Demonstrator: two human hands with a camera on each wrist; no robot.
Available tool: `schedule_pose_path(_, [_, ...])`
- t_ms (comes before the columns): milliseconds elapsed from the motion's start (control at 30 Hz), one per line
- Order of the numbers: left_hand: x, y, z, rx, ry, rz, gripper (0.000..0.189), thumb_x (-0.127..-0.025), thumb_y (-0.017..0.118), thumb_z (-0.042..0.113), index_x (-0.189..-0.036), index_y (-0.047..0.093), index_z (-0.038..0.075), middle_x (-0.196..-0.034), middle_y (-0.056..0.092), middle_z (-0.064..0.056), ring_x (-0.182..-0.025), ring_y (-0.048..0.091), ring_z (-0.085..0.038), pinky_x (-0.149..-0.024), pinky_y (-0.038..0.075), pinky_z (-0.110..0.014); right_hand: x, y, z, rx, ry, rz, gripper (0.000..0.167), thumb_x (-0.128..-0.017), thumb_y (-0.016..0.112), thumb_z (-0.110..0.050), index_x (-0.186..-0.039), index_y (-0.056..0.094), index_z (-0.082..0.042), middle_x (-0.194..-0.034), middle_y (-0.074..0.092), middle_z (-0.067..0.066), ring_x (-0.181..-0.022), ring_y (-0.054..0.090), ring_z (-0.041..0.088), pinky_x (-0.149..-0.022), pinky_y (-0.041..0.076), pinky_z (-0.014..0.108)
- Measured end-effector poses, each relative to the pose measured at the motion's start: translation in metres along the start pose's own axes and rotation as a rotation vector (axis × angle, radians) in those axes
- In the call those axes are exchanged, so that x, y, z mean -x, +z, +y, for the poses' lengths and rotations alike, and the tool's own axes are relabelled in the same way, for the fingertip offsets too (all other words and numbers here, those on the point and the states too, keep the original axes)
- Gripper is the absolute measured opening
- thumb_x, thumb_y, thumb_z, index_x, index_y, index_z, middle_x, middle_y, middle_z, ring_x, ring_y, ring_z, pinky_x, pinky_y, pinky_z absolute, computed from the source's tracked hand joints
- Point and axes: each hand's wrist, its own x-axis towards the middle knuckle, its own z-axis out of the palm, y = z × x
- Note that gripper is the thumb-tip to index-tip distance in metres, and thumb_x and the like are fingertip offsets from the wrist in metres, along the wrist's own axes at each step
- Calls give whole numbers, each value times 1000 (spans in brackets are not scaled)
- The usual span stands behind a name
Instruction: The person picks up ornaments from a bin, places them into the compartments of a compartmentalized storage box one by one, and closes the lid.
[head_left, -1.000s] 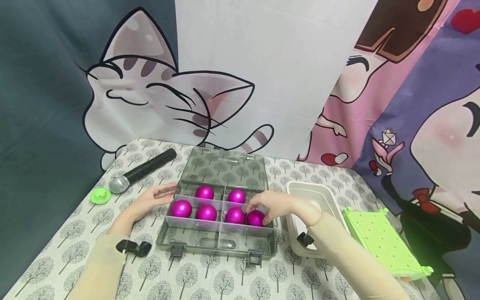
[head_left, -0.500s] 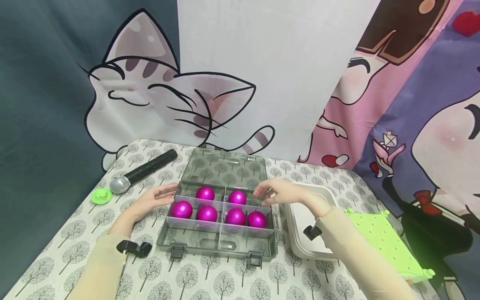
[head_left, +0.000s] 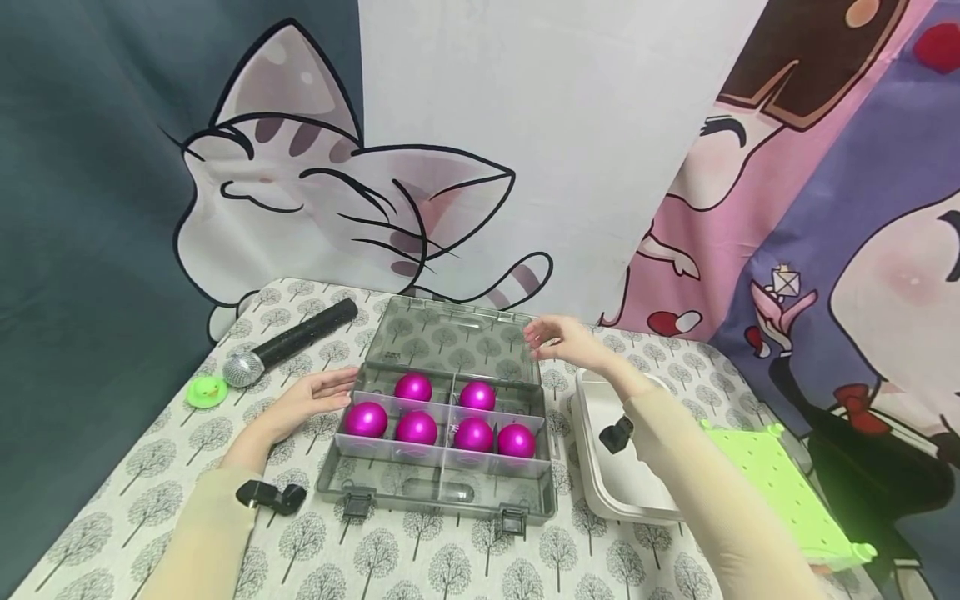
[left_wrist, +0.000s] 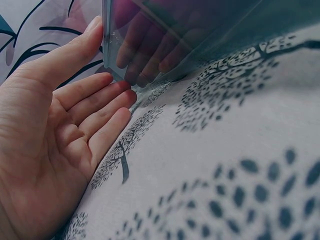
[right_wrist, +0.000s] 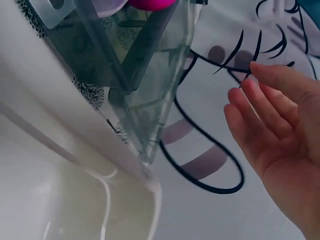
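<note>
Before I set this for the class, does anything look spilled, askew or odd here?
Possibly the green plastic piece at the right of the table: its perforated, knobbed side faces up, so it may be upside down. Nothing looks spilled; all six pink balls sit in the open box.

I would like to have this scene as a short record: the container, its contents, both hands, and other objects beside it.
Container: smoke-grey transparent compartment box, lid open
Contents: six magenta balls, two in the back row, four in the middle row
Left hand: fingers extended beside the box's left end, holding nothing
Right hand: holding nothing, near the lid's right edge
Left of box: black microphone, green toy duck
Right of box: white tub, green perforated stand
</note>
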Motion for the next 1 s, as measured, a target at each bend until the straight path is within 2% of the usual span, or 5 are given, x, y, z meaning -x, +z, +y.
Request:
schedule_pose_path(233, [-2,-1,-1,3,-7,-6,65,-95,61,11,-147,30,-10,-153,30,-30,-139,29,-49,-99,40,-11,-13,-5,20,-47,128,71,43,-82,69,-1,-122,57,9,-116,64,29,-93,67,21,-84,58,31])
schedule_pose_path(467, [1,-2,-1,-10,-14,5,64,-95,61,11,-147,31,-10,-153,31,-30,-139,31,-49,-101,41,-14,-26,-7,40,-285,276,121,48,-86,64,2,-128,47,16,-119,60,30,-80,61,4,-77,57,20])
schedule_pose_path(700, [0,-1,-2,-21,-14,3,63,-95,61,10,-147,31,-9,-152,33,-29,-138,33,-49,-108,42,-31,-31,-3,48,-349,383,112,48,-90,60,-1,-130,42,18,-105,62,12,-92,64,17,-95,56,36])
schedule_pose_path(900, [0,-1,-4,-17,-5,2,63,-95,60,10,-147,31,-10,-152,32,-30,-138,32,-50,-102,43,-16,-34,0,45,-384,443,46,41,-94,51,2,-129,38,20,-100,61,14,-89,61,18,-105,47,49])
schedule_pose_path(1000, [0,-2,-4,-6,-7,3,63,-94,61,10,-147,31,-10,-152,32,-30,-138,32,-50,-99,42,-12,-41,4,53,-359,476,33,42,-95,52,-2,-130,40,16,-114,61,22,-94,62,20,-103,50,48])
